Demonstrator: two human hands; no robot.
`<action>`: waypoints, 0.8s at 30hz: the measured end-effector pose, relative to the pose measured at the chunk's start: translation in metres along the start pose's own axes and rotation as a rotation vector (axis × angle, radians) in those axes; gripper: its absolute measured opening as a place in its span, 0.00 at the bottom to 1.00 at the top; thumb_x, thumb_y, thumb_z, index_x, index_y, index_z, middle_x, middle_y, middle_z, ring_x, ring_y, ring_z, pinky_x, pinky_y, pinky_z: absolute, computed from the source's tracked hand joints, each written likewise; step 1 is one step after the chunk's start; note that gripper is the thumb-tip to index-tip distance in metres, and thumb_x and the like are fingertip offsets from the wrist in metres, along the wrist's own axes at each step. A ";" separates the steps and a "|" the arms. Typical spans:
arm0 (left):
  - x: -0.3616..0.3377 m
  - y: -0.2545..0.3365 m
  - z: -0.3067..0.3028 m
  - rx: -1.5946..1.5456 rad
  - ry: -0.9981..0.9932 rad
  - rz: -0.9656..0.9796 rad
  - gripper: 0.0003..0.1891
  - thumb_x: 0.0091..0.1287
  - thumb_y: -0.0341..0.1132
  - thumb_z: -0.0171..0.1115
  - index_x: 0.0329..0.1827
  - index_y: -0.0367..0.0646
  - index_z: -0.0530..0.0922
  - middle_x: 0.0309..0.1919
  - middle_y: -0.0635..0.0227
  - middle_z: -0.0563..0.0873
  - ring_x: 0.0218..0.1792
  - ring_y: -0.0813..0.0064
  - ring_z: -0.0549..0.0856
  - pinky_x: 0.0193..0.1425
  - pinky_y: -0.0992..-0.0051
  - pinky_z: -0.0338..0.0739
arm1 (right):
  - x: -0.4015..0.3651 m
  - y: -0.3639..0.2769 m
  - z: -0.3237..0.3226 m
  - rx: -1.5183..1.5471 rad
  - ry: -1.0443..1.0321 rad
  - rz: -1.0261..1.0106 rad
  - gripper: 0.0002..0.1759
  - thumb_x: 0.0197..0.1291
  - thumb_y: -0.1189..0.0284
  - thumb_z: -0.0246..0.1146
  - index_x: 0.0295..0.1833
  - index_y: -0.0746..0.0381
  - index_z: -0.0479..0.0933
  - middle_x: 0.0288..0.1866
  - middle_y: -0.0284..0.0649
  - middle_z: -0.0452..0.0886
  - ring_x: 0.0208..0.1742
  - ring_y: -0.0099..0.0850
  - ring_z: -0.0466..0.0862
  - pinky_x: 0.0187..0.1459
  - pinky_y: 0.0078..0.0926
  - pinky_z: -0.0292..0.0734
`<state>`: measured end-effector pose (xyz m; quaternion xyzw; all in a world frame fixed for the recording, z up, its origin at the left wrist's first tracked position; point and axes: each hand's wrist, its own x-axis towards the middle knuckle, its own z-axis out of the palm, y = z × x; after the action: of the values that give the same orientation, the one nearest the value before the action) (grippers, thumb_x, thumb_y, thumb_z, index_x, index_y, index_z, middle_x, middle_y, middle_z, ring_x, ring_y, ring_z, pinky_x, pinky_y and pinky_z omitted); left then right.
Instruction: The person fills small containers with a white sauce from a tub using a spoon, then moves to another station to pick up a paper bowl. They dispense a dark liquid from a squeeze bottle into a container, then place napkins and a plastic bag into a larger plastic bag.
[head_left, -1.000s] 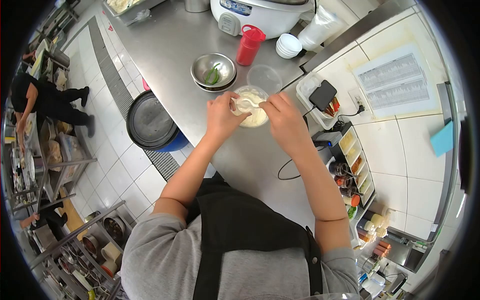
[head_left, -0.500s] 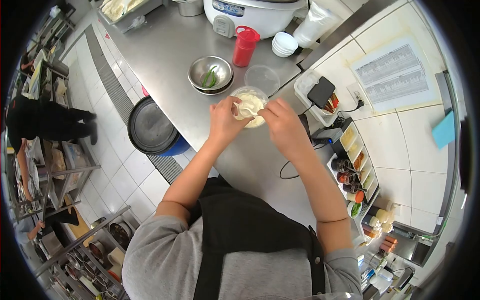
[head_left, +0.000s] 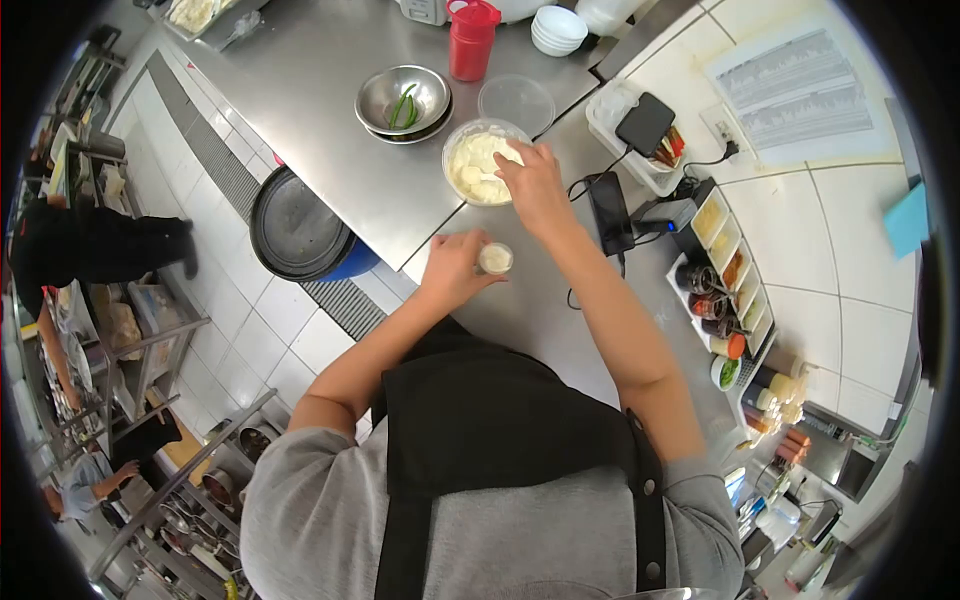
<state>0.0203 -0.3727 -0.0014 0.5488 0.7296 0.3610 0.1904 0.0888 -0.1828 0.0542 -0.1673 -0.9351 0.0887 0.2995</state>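
Observation:
My left hand [head_left: 458, 270] is closed around a small clear cup [head_left: 495, 259] with pale creamy stuff in it, held low over the steel counter. Forward of it sits a round clear tub [head_left: 449, 172], filled with thick, lumpy cream-coloured food. My right hand [head_left: 535, 185] is over the tub's right side, fingers pinched on a white spoon [head_left: 488, 177] that dips into the food; the fingers cover most of it. Beyond the tub lies a clear round lid [head_left: 516, 104]. Stacked metal bowls [head_left: 375, 100] hold green chillies [head_left: 404, 108].
A red shaker bottle [head_left: 471, 45] and stacked white bowls [head_left: 559, 32] stand at the back. To the right are a black device [head_left: 608, 212] with cables and a condiment rack [head_left: 735, 250]. A lidded blue bin [head_left: 345, 262] is left of the counter; a person [head_left: 95, 240] stands farther left.
My left hand has drawn back from above the tub towards my body with the small cup. The right hand has stayed over the tub. The view has shifted, so background items appear higher.

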 end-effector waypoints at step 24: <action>0.010 0.022 0.026 -0.200 -0.037 0.056 0.25 0.63 0.18 0.66 0.64 0.43 0.76 0.48 0.62 0.90 0.43 0.62 0.87 0.49 0.67 0.82 | -0.130 -0.038 -0.022 0.587 -0.366 0.711 0.42 0.45 0.79 0.79 0.69 0.64 0.72 0.59 0.51 0.76 0.60 0.53 0.79 0.60 0.45 0.78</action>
<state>0.0491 -0.3516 -0.0012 0.5539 0.6706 0.4269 0.2474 0.1910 -0.2642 0.0129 -0.3664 -0.7929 0.4729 0.1162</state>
